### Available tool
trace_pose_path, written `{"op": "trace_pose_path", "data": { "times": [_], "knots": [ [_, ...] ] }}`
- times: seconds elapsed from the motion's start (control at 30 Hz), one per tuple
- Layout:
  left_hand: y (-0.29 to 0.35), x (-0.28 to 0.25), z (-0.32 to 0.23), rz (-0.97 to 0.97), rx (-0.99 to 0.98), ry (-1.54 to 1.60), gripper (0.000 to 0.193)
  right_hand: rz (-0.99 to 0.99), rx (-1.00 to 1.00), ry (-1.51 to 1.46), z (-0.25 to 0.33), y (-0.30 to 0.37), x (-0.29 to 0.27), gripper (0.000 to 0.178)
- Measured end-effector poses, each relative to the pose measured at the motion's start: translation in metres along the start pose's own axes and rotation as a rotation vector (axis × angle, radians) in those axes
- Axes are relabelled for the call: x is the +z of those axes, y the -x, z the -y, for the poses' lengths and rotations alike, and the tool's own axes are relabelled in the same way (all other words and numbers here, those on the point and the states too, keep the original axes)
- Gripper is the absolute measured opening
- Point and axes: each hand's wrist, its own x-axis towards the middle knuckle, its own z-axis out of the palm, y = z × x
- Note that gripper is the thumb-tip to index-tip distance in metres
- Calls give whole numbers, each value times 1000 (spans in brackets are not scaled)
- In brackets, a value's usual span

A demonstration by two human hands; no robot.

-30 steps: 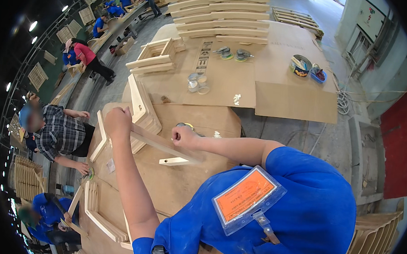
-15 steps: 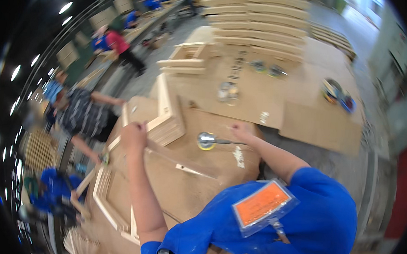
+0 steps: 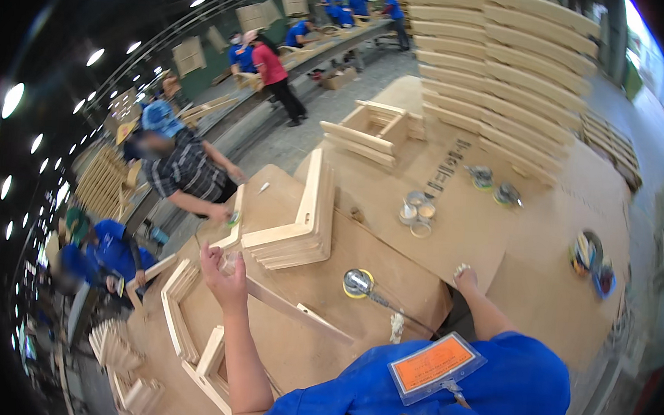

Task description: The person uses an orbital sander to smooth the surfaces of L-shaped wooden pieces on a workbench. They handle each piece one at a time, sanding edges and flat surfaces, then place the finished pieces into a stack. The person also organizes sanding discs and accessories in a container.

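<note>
My left hand (image 3: 225, 283) is raised over the left part of the table, fingers curled. Something pale and shiny shows between thumb and fingers; I cannot make out what it is. Beside that wrist begins a wooden bar (image 3: 284, 303) with a hole in its light face; whether the hand touches it is unclear. Farther right, my right hand (image 3: 465, 277) is closed near the table edge, with whitish bits at its fingertips. A round power sander (image 3: 357, 283) with a dark hose lies between the hands. Just beyond is a stack of angled wooden frames (image 3: 293, 239).
More angled frames (image 3: 180, 305) lie at the left. Round tins (image 3: 418, 211) and a tub of tools (image 3: 586, 253) stand on the cardboard-covered table (image 3: 468, 223). Tall stacked wooden slats (image 3: 500, 73) rise behind. A co-worker in a checked shirt (image 3: 186, 172) handles wood across the table.
The view has swung left and up, so the table sits lower and farther right. My left hand's fingers have loosened from a fist. My right hand has moved away, to the right of the sander.
</note>
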Motion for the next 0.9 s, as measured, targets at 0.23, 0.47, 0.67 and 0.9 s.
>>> {"op": "trace_pose_path", "data": {
  "times": [0.23,0.47,0.67,0.9],
  "knots": [
    [104,34,89,-86,-829,218,91,276,-106,-125,37,-41,15,33],
    [261,79,72,-249,-1016,63,68,324,-413,-201,115,-81,82,11],
    [260,-27,7,50,-1218,79,47,459,-818,73,228,-47,118,22],
    [267,-116,-79,540,-1012,-16,55,813,-851,356,306,53,95,71]
  ]
}}
